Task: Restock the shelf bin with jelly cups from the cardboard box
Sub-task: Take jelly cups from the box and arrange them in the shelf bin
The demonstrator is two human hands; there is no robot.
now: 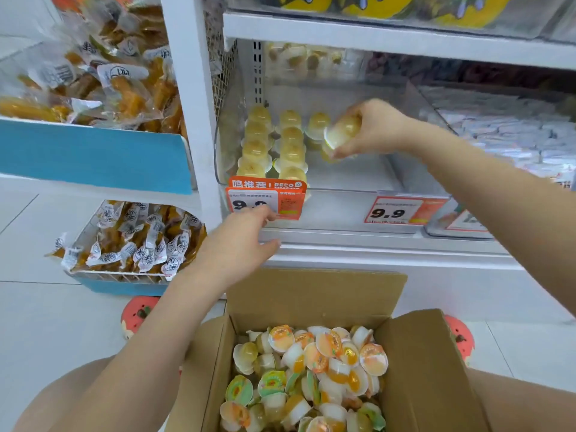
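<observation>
The shelf (389,35) is stocked from a box (414,363) set below it, still heaped with loose cups (311,369). In the bin (358,179), two neat rows are lined up at left, third barely begun. One cup (343,130) is gripped on its side by the right hand (374,129), just right of that third row. The left hand (240,244) is held loose and empty, nearer the box

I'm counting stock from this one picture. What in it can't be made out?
- Cardboard box: cut off by the bottom edge, and the top jelly cups hide the rest.
- Shelf bin: the right hand and its held cup cover cups behind.
- Price tag: small print blurred, left hand covers digits.
</observation>
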